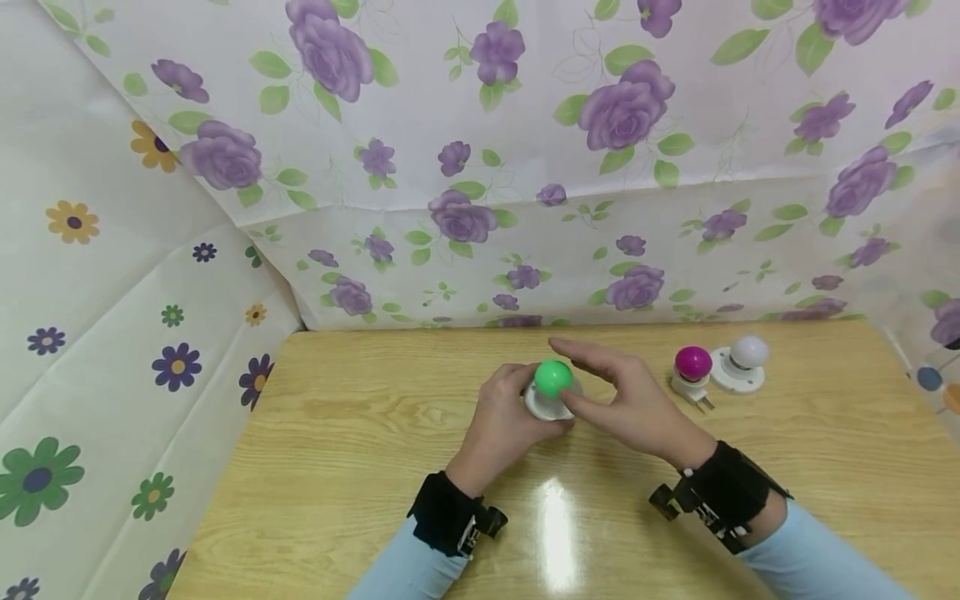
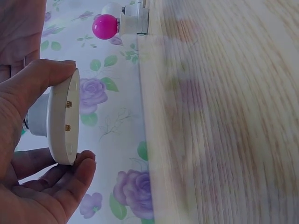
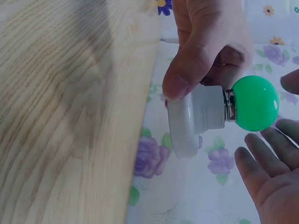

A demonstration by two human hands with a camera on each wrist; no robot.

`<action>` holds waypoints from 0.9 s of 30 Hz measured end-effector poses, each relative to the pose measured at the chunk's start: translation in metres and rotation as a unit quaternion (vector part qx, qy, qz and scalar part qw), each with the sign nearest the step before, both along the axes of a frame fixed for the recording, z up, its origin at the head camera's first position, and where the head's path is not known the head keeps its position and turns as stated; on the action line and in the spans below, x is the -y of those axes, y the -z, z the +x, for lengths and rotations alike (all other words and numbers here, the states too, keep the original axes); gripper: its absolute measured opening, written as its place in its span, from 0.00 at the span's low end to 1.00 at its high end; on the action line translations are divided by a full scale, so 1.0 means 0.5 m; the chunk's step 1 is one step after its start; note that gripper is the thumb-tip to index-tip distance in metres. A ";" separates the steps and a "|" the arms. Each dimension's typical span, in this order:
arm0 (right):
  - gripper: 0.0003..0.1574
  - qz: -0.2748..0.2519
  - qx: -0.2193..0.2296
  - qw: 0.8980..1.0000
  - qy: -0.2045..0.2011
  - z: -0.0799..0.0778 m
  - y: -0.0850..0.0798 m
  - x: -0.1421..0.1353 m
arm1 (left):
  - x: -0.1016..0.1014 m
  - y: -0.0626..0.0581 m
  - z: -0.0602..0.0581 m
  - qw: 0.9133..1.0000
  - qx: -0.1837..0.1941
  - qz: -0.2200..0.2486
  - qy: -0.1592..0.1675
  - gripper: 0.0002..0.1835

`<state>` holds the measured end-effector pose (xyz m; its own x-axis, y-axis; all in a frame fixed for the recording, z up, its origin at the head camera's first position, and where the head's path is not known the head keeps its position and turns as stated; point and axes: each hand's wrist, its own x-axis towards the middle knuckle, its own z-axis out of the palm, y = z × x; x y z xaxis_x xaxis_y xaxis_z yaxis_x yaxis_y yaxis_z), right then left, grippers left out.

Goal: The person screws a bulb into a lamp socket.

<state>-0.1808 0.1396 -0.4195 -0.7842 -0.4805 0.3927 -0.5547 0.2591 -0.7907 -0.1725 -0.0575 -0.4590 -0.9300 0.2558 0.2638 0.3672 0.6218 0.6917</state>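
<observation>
My left hand [image 1: 504, 421] grips a round white lamp holder [image 3: 208, 109] by the rim of its base, raised above the table. In the left wrist view, the thumb and fingers clasp opposite edges of the base [image 2: 58, 126], and two brass screws show on its underside. A green bulb [image 1: 553, 379] sits in the holder, with part of its metal screw collar [image 3: 229, 105] showing. Around the bulb is my right hand [image 1: 637, 408], its fingers spread and thumb apart. A small gap separates them from the bulb in the right wrist view.
To the right on the wooden table [image 1: 360, 467] stands a magenta bulb [image 1: 693, 364] in a white socket with plug prongs [image 1: 703, 403]. Beside it, a white bulb [image 1: 748, 352] stands in a round white holder [image 1: 738, 382]. A flowered sheet [image 1: 405, 192] hangs behind the table.
</observation>
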 end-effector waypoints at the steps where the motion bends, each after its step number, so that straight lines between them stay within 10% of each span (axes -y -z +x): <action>1: 0.34 0.000 0.005 1.000 -0.007 0.000 0.001 -0.001 | 0.000 0.001 0.000 1.000 0.001 -0.001 0.001 0.34; 13: 0.28 -0.029 0.030 0.999 -0.031 0.002 0.008 0.000 | 0.000 -0.001 -0.001 1.000 -0.004 -0.008 0.004 0.35; 27: 0.25 -0.080 -0.019 0.995 0.054 0.038 -0.028 0.021 | -0.003 0.004 -0.001 1.000 -0.015 -0.002 0.000 0.35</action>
<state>-0.1619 0.1290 -0.4057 -0.8112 -0.3231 0.4874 -0.5602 0.1903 -0.8062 -0.1729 -0.0560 -0.4611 -0.9216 0.2578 0.2901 0.3880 0.6249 0.6774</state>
